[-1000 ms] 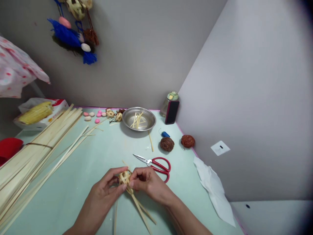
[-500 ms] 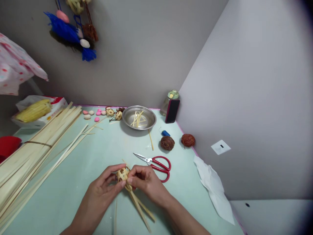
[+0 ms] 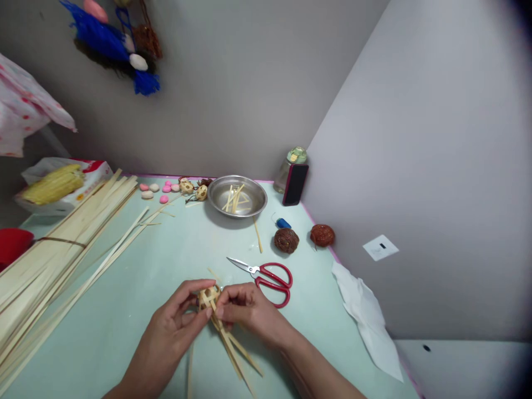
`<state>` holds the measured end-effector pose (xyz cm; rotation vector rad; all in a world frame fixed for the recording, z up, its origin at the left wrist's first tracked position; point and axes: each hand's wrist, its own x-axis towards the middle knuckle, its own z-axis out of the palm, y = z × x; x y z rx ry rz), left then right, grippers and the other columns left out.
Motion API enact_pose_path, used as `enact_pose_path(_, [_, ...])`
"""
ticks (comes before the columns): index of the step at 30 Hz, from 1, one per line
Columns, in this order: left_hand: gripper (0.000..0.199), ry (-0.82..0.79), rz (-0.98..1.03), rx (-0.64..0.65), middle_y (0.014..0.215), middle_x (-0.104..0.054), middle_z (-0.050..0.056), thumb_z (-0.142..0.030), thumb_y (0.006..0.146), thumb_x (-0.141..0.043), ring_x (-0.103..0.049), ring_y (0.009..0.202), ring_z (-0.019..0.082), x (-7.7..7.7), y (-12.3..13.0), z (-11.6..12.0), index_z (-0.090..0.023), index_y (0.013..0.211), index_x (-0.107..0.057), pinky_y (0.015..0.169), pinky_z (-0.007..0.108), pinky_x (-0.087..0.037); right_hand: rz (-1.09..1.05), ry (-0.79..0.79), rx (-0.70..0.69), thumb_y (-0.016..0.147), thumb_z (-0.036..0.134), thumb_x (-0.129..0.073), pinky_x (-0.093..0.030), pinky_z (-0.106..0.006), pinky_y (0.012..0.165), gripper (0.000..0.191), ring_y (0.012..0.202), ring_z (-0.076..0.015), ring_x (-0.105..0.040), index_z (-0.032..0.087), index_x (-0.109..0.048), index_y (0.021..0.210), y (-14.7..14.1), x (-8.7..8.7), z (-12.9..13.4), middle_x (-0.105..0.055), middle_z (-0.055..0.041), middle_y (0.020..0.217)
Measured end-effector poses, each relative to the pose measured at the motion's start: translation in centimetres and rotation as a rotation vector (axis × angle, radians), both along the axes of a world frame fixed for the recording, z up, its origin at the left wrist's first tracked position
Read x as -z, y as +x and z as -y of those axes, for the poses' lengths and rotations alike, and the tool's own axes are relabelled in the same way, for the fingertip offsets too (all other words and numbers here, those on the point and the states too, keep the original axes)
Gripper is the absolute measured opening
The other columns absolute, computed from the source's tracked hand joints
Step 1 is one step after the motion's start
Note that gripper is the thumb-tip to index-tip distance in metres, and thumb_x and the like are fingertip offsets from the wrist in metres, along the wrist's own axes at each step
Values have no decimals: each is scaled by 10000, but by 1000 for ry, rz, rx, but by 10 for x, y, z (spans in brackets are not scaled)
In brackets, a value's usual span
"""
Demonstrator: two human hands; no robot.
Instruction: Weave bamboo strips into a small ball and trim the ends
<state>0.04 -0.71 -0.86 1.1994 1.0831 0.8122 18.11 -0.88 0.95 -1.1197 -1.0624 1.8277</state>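
Head | woven ball [image 3: 208, 297] between left fingers [image 3: 196, 286] and right fingers [image 3: 236, 292] | both grasping it

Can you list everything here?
Table: one, green, below
Woven ball: one, tan, front
Scissors: one, red-handled, centre
Yarn balls: two, brown, right
Spool: one, blue, right
Bowl: one, silvery, back
Strips: several, pale, bowl and table
Strip bundle: one, pale, left
Bottle: one, greenish, back corner
Phone: one, black, before bottle
Small woven balls: two, tan, beside bowl
Smooth pieces: about seven, pink or whitish, back
Package: one, white, left
Yellow bundle: one, yellow, on package
Unclear object: one, red, left edge
Cloth: one, pinkish, far left
Hangings: several, mostly blue, above
Tissue: one, white, right
Wall plate: one, white, right
Walls: two, greyish, background
Left hand: one, bare, at ball
Right hand: one, bare, at ball
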Motion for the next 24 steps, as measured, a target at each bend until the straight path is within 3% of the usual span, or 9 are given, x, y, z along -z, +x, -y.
enact_pose_path(5, [346,-5,-3,-11,1205,-683,61,-422,837,-667,-637,1142,256,4,3,-1,-275,1145,-609,844,264,-574,-34,-44,72,664,250,-710,-347,-240,572,129,507,-84,-473,138,-656,631,-4,5,0,-560,29,567])
enact_pose_path(13, [387,-19,-49,16,1211,-689,61,-446,856,-637,-637,1152,248,5,-1,-2,-274,1201,-605,957,299,-520,-61,-46,102,658,299,-760,-344,-238,566,201,506,-81,-465,138,-643,630,-7,8,3,-557,30,571])
enact_pose_path(24, [436,-29,-95,-63,1148,-714,67,-471,800,-687,-669,1080,247,2,5,0,-241,1169,-643,885,273,-556,-11,2,209,663,399,-786,-273,-226,521,311,494,-75,-405,141,-614,644,-16,13,8,-542,36,539])
